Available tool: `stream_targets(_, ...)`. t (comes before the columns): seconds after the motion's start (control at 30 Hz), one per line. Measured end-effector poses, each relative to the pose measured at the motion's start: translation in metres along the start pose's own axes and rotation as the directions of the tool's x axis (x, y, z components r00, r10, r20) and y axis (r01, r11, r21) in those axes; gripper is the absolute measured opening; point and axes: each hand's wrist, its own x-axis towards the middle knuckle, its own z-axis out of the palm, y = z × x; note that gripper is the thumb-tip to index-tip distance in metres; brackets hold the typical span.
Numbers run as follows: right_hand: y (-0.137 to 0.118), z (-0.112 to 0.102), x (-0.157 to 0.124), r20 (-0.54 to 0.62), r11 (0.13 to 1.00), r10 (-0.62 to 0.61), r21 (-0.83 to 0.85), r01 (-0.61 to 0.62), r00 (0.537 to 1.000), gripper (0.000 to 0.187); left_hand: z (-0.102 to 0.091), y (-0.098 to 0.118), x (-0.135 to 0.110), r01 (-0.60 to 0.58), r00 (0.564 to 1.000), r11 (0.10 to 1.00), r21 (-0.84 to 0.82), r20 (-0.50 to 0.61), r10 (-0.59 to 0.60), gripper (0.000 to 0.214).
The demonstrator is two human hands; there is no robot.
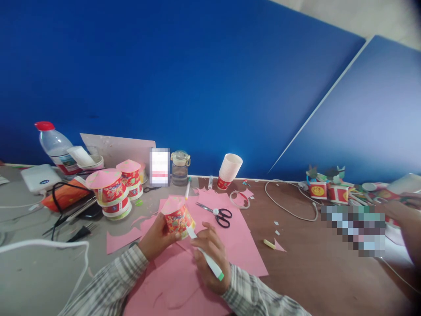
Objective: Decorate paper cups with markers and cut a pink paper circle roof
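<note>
My left hand [155, 237] is wrapped round a red patterned paper cup [177, 219] topped with a pink paper cone, tilted a little. In my right hand [212, 254] is a white marker pen [210, 264] with a green end. Its other end points at the lower side of the cup; I cannot tell whether it touches. Under both hands lie pink paper sheets [243, 245]. Scissors [219, 213] with black handles rest on the paper, right of the cup. Another pen [187, 188], white with a teal end, lies just behind.
Finished-looking cups with pink cone tops [107, 186] stand at left, near a bottle [59, 149] and cables. At the back are a lidded water jar [180, 169], a lit phone [159, 166] and stacked paper cups [229, 169]. Another person's hand [391, 210] is at far right.
</note>
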Motion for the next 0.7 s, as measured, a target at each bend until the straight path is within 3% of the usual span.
stream_targets(0.7,0.0025,0.0012,-0.0013,-0.001,0.999,-0.024,-0.033,0.024,1.000,0.024,-0.0010,-0.0027,0.0001,0.005,1.000,1.000,-0.008,0.009,-0.005,0.048)
